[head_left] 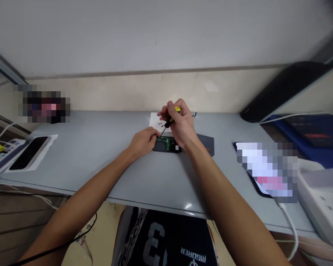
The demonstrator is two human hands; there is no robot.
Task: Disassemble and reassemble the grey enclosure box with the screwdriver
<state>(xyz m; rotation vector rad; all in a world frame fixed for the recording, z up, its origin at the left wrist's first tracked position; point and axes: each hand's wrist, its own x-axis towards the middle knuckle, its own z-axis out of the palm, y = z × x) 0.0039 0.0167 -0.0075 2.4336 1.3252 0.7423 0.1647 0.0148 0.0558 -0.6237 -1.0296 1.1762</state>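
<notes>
An opened small device with a green circuit board [166, 143] lies at the middle of the grey table [100, 147]. My left hand [143, 141] is closed on the device's left end, steadying it. My right hand [178, 122] is closed round a screwdriver with a yellow and black handle [172, 115], held upright with its thin tip down on the board. A white sheet [155, 119] lies just behind the hands, and a dark card [207, 142] lies under my right wrist.
A phone [29, 152] rests on a white sheet at the left, beside a power strip [1, 151]. A lit tablet [266, 168] with a white cable lies at the right, next to a white box [322, 195]. A black lamp arm [283, 88] reaches in at the far right.
</notes>
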